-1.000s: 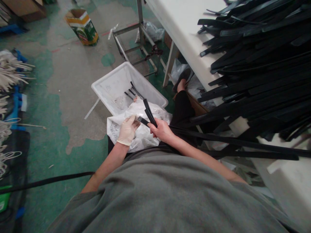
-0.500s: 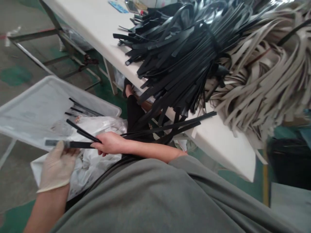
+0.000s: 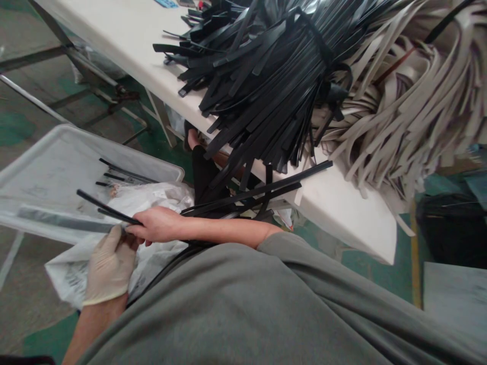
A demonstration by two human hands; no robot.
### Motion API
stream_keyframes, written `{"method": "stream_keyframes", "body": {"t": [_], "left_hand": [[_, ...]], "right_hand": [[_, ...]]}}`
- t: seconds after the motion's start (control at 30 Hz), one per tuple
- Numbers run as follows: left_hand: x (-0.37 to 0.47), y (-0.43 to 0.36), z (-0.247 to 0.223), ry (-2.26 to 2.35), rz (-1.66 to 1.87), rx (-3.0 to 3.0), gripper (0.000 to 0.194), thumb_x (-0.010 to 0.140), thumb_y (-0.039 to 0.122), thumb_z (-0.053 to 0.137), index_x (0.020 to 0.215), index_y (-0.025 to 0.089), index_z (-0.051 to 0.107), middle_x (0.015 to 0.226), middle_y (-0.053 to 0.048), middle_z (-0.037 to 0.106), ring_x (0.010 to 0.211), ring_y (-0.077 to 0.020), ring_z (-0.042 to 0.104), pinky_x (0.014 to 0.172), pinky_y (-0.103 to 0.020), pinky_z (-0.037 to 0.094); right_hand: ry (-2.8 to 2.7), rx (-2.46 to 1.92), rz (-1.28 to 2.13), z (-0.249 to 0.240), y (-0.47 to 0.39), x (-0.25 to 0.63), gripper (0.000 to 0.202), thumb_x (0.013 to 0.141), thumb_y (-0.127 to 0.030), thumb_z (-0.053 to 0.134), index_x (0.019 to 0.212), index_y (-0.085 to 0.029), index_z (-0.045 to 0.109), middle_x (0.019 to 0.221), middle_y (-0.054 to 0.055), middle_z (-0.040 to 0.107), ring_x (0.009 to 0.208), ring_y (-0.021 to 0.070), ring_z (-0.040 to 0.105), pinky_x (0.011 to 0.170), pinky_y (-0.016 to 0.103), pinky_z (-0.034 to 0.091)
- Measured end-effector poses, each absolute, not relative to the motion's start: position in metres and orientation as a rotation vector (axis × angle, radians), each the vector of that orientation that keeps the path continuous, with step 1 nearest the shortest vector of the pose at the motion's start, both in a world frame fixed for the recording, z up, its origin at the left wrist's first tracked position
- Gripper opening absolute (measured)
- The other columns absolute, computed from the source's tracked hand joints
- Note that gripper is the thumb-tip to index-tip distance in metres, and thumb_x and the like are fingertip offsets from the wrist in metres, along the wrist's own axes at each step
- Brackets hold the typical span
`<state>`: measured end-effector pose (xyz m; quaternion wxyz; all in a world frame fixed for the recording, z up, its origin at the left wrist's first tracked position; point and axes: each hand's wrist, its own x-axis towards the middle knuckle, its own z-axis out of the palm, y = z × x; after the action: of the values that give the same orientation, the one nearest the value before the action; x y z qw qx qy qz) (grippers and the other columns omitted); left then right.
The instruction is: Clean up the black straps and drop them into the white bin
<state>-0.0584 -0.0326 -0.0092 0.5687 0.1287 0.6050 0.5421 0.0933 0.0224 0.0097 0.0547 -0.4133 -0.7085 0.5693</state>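
Observation:
My right hand (image 3: 160,225), bare, is wrapped round several narrow black strips (image 3: 101,204). Their short ends stick out to the left, and long tails run back past my forearm towards the table. Just below and left, my left hand (image 3: 112,268) wears a thin whitish glove. Its fingers are closed on a wider black strip (image 3: 79,223), close against the fingers of my right hand. That strip reaches leftward across the rim of a white plastic tub and is smeared by motion. Its near end is hidden by my hands.
The white tub (image 3: 41,152) holds more black strips and crumpled clear plastic bags (image 3: 163,195). On the white table (image 3: 365,228) lie a big bundle of black strips (image 3: 262,106) and a beige bundle (image 3: 429,111). A metal frame (image 3: 87,66) stands at upper left.
My left hand has moved right along the wider strip, up to my right hand. More of that strip now extends left. The view has shifted slightly.

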Motion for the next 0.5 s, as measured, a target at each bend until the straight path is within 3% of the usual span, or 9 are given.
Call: {"method": "stream_keyframes", "body": {"t": [0.17,0.4,0.5], "left_hand": [[-0.068,-0.023,-0.001,1.457,1.524,-0.025,0.021,0.093,0.016,0.049,0.076,0.019,0.060,0.077,0.004,0.069,0.079,-0.0098,0.065,0.076,-0.023,0.059],[-0.059,-0.025,0.009,1.389,1.437,-0.106,0.018,0.093,0.016,0.052,0.077,0.017,0.060,0.073,0.002,0.066,0.071,-0.0111,0.062,0.075,-0.026,0.057],[-0.067,-0.024,0.002,1.351,1.469,-0.125,0.016,0.092,0.015,0.053,0.077,0.015,0.057,0.071,0.002,0.064,0.071,-0.0116,0.062,0.076,-0.029,0.057]], "right_hand": [[-2.311,-1.262,1.615,0.020,0.016,0.100,0.028,0.097,-0.034,0.052,0.075,-0.017,0.059,0.068,-0.002,0.071,0.060,0.0111,0.063,0.050,0.019,0.034],[-2.553,-1.442,0.800,0.071,-0.007,0.138,0.028,0.100,-0.037,0.044,0.101,-0.018,0.065,0.096,0.007,0.072,0.084,0.0202,0.065,0.062,0.025,0.039],[-2.556,-1.605,0.684,0.082,-0.005,0.170,0.029,0.101,-0.039,0.043,0.105,-0.020,0.065,0.103,0.005,0.070,0.091,0.0193,0.065,0.067,0.024,0.042]]}}
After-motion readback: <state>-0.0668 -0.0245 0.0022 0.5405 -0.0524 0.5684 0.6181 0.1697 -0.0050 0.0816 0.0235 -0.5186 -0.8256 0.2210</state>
